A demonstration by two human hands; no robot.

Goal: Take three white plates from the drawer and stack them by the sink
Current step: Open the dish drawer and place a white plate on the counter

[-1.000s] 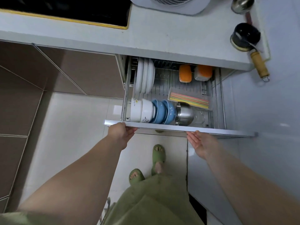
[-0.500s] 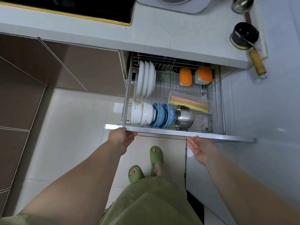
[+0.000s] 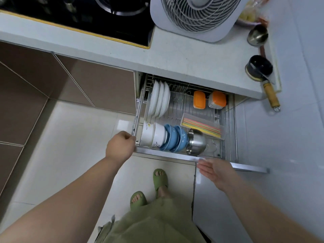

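Observation:
The wire-rack drawer [image 3: 226, 162] stands pulled out under the countertop. Several white plates [image 3: 158, 99] stand on edge in the rack at its back left. My left hand [image 3: 121, 146] is curled over the left end of the drawer's front rail, by the corner. My right hand [image 3: 214, 170] hovers flat, palm up and fingers spread, just below the rail's right part, holding nothing. No sink is in view.
In the drawer lie white bowls [image 3: 152, 135], blue bowls [image 3: 175, 138], a steel bowl [image 3: 197, 142], a box of coloured chopsticks [image 3: 201, 126] and two orange-lidded containers [image 3: 208, 99]. On the countertop [image 3: 184, 58] sit a hob [image 3: 78, 14], a fan [image 3: 196, 14] and ladles [image 3: 257, 35].
The drawer has slid further out, showing the plates fully. My left hand shifted to the rail's left corner and closed. My right hand came off the rail. The view tilted up.

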